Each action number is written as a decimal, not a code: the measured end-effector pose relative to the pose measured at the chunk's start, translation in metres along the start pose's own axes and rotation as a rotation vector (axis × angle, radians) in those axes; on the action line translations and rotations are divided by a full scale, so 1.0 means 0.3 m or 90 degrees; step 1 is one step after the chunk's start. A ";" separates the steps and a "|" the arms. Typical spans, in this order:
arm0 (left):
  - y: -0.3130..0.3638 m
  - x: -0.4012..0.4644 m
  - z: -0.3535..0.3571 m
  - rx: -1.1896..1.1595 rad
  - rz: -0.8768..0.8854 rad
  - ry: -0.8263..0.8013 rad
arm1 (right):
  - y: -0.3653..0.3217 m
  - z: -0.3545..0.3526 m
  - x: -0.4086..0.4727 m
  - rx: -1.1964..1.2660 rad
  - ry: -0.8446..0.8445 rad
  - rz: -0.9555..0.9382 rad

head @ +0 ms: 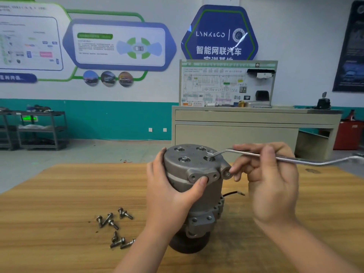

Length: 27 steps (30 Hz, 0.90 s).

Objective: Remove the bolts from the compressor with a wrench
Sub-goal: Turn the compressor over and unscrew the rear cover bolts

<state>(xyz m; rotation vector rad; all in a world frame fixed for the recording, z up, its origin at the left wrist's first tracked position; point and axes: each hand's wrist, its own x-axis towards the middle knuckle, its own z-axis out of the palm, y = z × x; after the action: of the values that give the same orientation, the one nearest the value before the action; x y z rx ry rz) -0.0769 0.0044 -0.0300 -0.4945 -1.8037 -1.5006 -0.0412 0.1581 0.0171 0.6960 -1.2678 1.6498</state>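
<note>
Toward the desk's (59, 194) near edge lie loose bolts (114, 227). Mid-desk, the left hand (169, 192) wraps the upright compressor (197, 174). Its top face holds seated bolts (184, 159). The right hand (269, 180), nearer, pinches the wrench (256, 154), shaft running rightward from the ring on one bolt.

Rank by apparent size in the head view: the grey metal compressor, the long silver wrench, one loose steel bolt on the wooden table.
1. Grey metal compressor, bulkiest.
2. Long silver wrench, similar in length but far thinner.
3. Loose steel bolt, clearly smallest.
</note>
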 end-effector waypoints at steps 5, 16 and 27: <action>0.000 0.003 0.003 -0.013 -0.002 0.000 | 0.055 -0.021 0.165 0.246 0.113 0.433; -0.010 0.002 0.002 -0.013 -0.004 -0.001 | 0.040 0.036 0.345 0.383 0.134 0.437; 0.003 -0.001 0.006 -0.006 0.007 0.015 | -0.044 0.027 0.141 -0.024 -0.019 0.113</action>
<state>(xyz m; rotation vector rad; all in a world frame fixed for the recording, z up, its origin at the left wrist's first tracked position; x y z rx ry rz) -0.0766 0.0065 -0.0298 -0.4878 -1.7738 -1.5024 -0.0481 0.1646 0.0613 0.6003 -1.4125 1.7585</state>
